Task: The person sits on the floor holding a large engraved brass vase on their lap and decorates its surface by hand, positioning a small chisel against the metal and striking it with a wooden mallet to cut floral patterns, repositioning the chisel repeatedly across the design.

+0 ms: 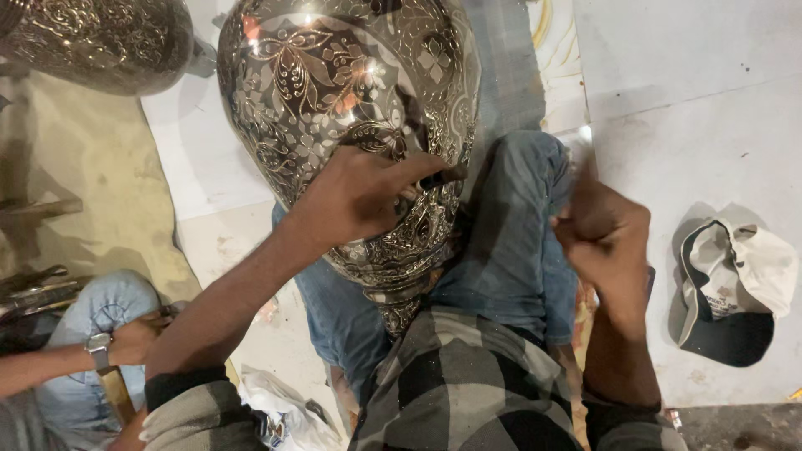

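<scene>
Between the knees, engraved metal vase (351,92) lengthwise away, left hand (359,196) pinching dark tool (441,178), right hand (606,238) fisted.

A single view is given, taken from a camera worn on the head and pointed steeply down over the person's own lap. The scene is seen at close range: the engraved metal vase (351,125) fills the upper middle, while the left hand (359,196) and right hand (606,238) are caught near the centre. The checked shirt (468,384) is cropped at the near edge. Floor is shown at the far side, a cap (731,288) at the right, and another person's wrist (100,351) at the near left.
</scene>
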